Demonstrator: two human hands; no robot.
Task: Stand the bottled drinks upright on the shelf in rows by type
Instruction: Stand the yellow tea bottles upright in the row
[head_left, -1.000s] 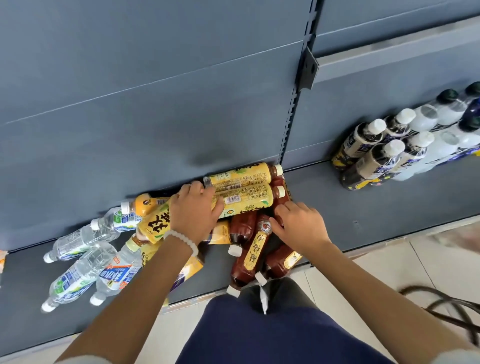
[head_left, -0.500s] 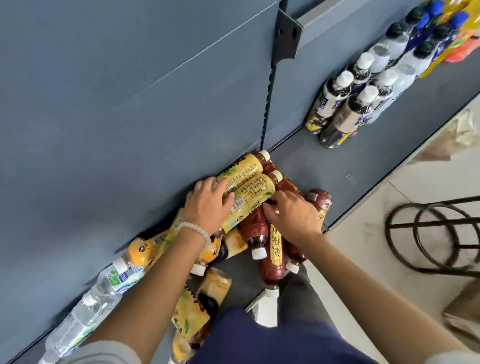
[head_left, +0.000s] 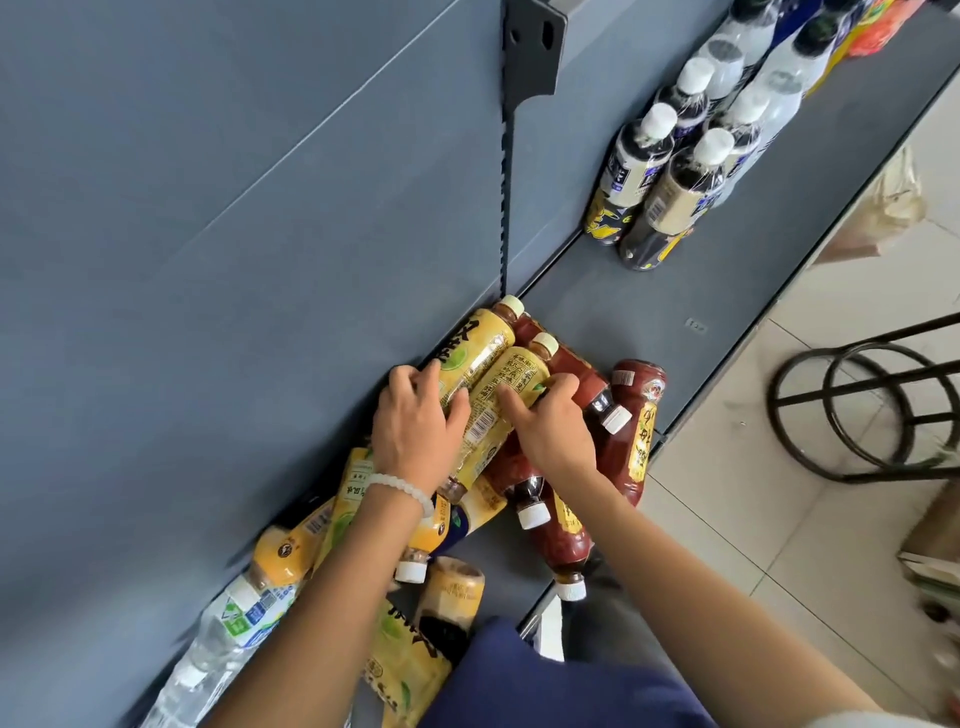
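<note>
2 hands work a heap of bottles lying on the low grey shelf (head_left: 649, 312). Nearest, clear water bottles (head_left: 218, 639) and a yellow-labelled bottle (head_left: 400, 670) lie flat by the person's blue clothing. Beyond them, the left hand (head_left: 415, 431), with a white bead bracelet (head_left: 402, 488) at the wrist, curls its fingers round 1 yellow tea bottle (head_left: 475, 356); the right hand (head_left: 550, 431) grips the neighbouring yellow tea bottle (head_left: 511, 384), fingers clamped on it. Red-brown bottles (head_left: 636, 431) lie beside and under. Farthest, dark bottles with white caps (head_left: 675, 176) stand upright in rows
</note>
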